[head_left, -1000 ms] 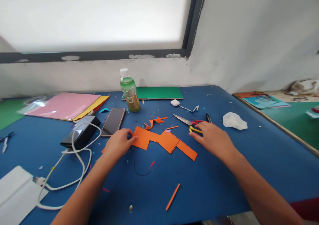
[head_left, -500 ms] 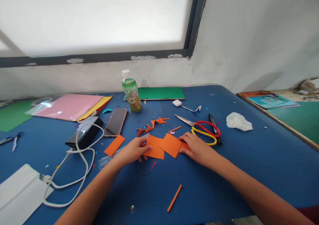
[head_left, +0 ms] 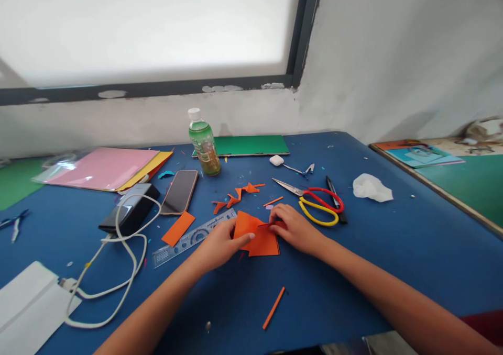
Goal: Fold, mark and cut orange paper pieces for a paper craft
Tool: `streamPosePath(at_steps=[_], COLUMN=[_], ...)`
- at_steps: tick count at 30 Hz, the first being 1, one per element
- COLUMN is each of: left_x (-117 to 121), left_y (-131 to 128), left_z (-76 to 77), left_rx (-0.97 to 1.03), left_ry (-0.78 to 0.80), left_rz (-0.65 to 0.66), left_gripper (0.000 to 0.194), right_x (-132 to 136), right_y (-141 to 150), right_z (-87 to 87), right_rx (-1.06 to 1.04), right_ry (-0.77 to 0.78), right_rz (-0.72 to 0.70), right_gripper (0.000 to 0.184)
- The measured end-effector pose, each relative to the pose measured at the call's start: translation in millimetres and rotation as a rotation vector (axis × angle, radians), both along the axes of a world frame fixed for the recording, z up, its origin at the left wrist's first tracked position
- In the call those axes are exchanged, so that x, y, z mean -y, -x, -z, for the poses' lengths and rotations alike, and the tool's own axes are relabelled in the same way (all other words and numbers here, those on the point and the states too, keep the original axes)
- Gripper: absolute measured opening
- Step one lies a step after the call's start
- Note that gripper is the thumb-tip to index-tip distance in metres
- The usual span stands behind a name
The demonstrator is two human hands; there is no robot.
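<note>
Orange paper pieces (head_left: 262,242) overlap in a small stack between my hands, above the blue table. My left hand (head_left: 225,241) grips their left side, thumb on top and fingers behind. At their upper right, my right hand (head_left: 293,228) pinches a piece of orange paper seen nearly edge-on. A clear ruler (head_left: 184,246) lies partly under my left hand. Just beyond the hands are folded orange paper scraps (head_left: 236,195) and a thin orange strip (head_left: 273,201). To the right of my right hand rest scissors (head_left: 314,200) with one red and one yellow handle loop.
A bottle (head_left: 205,148) stands at the back beside a green board (head_left: 251,145). Left are a phone (head_left: 179,192), a black box (head_left: 129,213) with a white cable, and pink paper (head_left: 102,167). A black pen (head_left: 336,198) and crumpled tissue (head_left: 371,187) lie right.
The orange pieces, spread side by side before, now overlap more closely. My right hand has moved left and raised a piece on edge. More of the ruler shows.
</note>
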State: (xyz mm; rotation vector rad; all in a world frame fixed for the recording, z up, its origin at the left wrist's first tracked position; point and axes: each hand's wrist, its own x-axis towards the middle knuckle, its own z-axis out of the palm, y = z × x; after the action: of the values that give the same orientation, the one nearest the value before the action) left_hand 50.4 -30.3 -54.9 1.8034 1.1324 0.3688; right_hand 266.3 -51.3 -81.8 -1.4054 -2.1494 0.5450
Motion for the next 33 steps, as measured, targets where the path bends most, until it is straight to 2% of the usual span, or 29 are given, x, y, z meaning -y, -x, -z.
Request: streamPosePath(at_steps=[6,9,13,17,20,25,30,33], left_x=[4.3,6.9,9.7,7.9,5.3,4.7,6.5,8.3], left_y=[-0.5,-1.1,-2.8,-4.3,-5.5,-7.7,-9.3,-11.2], left_z=[-8.0,-14.4,-15.2,-6.8,-2.7,-0.3,9.5,13.6], left_rx=[0.074,0.124,0.143,0.141,0.126,0.177,0.284,0.33], left_ry=[-0.097,-0.115,-0.148,-0.212,-0.267,-0.188,-0.114,-0.069], left_rz=[0.038,0.119,0.224,0.155,0.088,0.126,0.068,0.096], left_gripper=[0.021,0.016,0.015,0.02,0.024,0.028,0.031,0.03], right_x=[5.3,9.4,14.1,16.7,17.0,16.0,17.3,15.8], right_y=[-8.3,-13.4,-18.2,-21.4,-22.8,-19.6,-11.0,-6.8], right_z=[-16.2,-24.3,-31.8,-33.8,-31.2,-27.0,-26.0,-24.1], right_rx=[-0.124,-0.225,-0.22,-0.085,-0.003,0.004,-0.082,-0.087], right_ry=[-0.043,-0.076,-0.225,-0.378,-0.336,-0.315,-0.325,-0.327], right_rz=[-0.048,-0.068,-0.097,-0.151,-0.121,-0.128,-0.07,-0.09], right_gripper=[0.01,0.007,0.005,0.006,0.008,0.01,0.007,0.007])
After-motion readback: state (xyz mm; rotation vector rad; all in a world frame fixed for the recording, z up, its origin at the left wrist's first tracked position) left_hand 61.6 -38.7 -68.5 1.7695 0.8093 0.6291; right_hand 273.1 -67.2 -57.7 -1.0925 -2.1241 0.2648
